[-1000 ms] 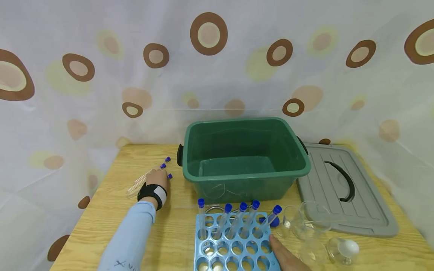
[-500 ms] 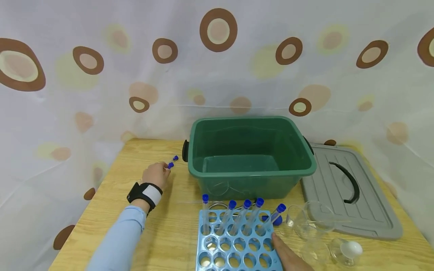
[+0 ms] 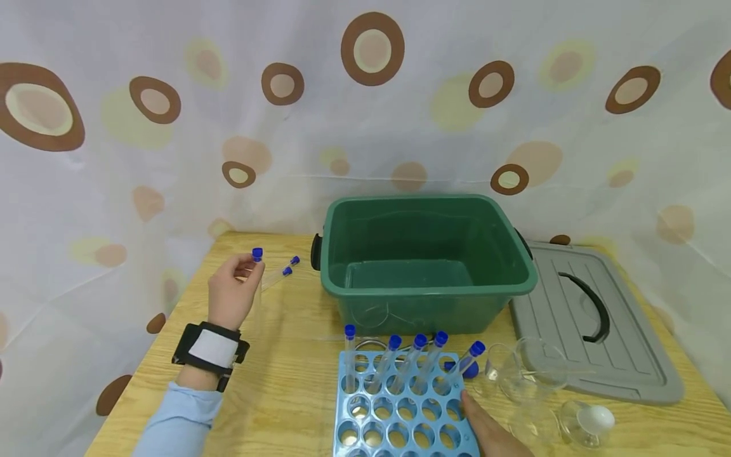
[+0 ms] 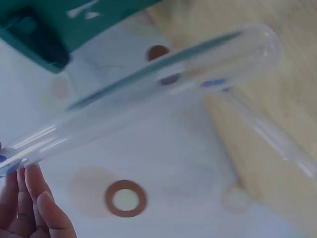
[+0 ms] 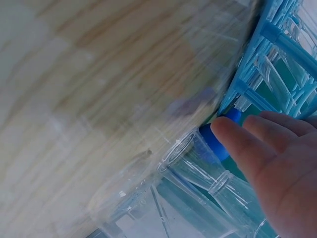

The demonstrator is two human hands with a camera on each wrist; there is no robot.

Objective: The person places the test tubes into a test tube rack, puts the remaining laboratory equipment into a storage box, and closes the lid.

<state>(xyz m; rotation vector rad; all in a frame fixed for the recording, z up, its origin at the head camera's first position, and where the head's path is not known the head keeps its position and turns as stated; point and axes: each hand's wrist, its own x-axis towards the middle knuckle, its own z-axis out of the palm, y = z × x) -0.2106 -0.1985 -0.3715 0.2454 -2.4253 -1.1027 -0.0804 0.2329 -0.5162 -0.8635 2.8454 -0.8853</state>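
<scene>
My left hand [image 3: 231, 292] pinches a clear test tube [image 4: 163, 84] just under its blue cap [image 3: 257, 254]. The tube hangs upright, its rounded end downward, over the left of the table. Two more blue-capped test tubes [image 3: 278, 277] lie on the wood just beyond that hand. At the front, a light blue test tube rack [image 3: 395, 421] bears several capped tubes in one row, some leaning. My right hand [image 3: 493, 435] rests against the rack's right side; in the right wrist view its fingers [image 5: 247, 148] are extended beside the rack.
A green bin [image 3: 428, 311] with black handles stands at the back, behind the rack. Right of it lies a grey lid [image 3: 548, 304]. Clear glassware [image 3: 531, 374], a white-topped glass piece [image 3: 596, 419] and a blue bulb [image 3: 470, 369] sit near my right hand. A patterned curtain [image 3: 434, 152] backs the table.
My left hand has picked up a test tube from the table, drawn it back to the left and turned it upright. My right hand stays at the rack. The head view has shifted slightly.
</scene>
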